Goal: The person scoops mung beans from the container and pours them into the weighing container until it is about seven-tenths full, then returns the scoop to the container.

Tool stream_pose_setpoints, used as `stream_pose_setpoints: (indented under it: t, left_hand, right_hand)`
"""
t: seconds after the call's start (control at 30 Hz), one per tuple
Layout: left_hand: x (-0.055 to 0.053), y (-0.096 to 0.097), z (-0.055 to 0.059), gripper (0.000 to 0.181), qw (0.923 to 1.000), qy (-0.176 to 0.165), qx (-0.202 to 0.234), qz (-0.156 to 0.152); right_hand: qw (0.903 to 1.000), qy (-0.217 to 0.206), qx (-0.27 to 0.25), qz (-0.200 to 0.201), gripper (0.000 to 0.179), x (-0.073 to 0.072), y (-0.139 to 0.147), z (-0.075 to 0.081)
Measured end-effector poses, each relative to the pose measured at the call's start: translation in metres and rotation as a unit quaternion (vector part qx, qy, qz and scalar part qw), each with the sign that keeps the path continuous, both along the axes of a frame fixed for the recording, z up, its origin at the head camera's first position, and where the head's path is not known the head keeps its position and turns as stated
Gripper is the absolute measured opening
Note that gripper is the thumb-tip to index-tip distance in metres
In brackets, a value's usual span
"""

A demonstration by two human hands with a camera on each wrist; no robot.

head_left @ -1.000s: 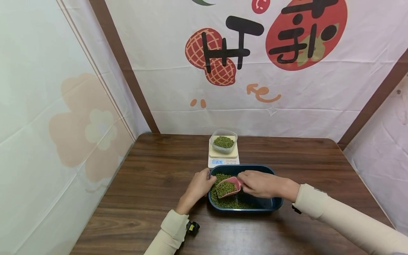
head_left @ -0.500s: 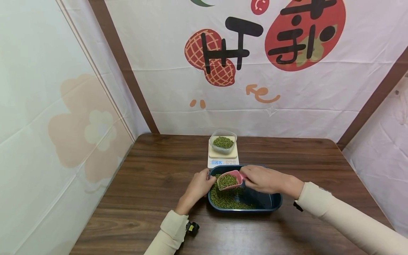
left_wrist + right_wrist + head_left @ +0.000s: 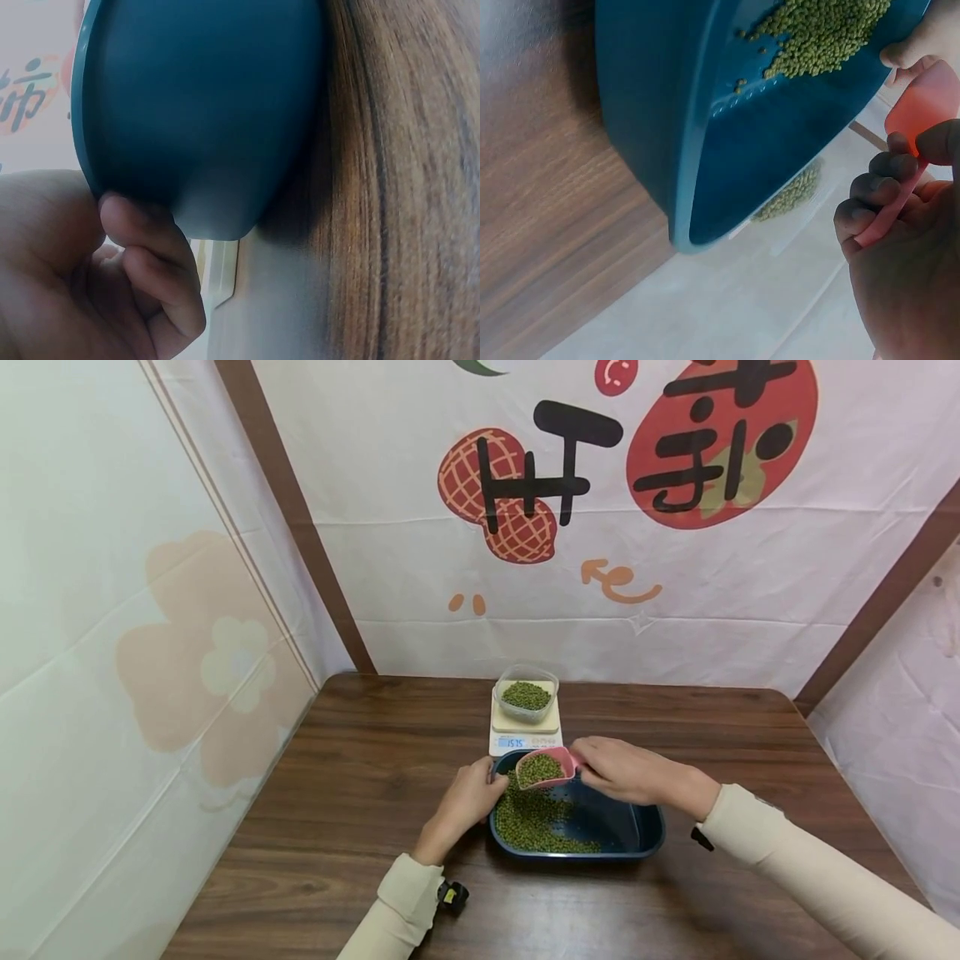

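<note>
A dark blue tub [image 3: 617, 828] holds green beans, apparently mung beans [image 3: 536, 823], heaped toward its left side. At the tub's left end, my left hand [image 3: 467, 800] pinches the rim; in the left wrist view its thumb meets the rim and the curled fingers [image 3: 161, 281] lie against the outer wall. My right hand [image 3: 633, 772] grips the handle of a pink scoop [image 3: 566, 762], fingers wrapped round it in the right wrist view. Beans fill the scoop, which is raised over the back part of the tub.
Behind the tub, a kitchen scale [image 3: 498, 727] with a lit display carries a clear plastic container [image 3: 527, 713] partly filled with the same beans. Everything stands on a brown wooden table [image 3: 375, 777]. A printed cloth [image 3: 405, 552] hangs behind the table's back edge.
My right hand has lifted the loaded scoop up out of the beans and moved it back toward the scale. My left hand has stayed at the tub's rim.
</note>
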State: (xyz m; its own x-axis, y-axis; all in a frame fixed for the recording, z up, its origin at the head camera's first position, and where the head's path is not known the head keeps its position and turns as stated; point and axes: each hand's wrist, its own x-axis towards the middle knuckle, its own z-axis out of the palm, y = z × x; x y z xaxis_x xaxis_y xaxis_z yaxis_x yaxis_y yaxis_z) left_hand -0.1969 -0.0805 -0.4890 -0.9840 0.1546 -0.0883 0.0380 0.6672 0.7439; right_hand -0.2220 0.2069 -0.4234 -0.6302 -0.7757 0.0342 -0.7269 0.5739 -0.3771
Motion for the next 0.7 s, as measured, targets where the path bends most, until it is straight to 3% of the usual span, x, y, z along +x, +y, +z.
stream_pose_setpoints:
  t: [0.7]
  left_hand:
    - [0.000, -0.002, 0.001, 0.017, 0.9999, -0.011, 0.006, 0.001]
  right_hand:
    - [0.9997, 0.005, 0.003, -0.024, 0.006, -0.028, 0.001, 0.007]
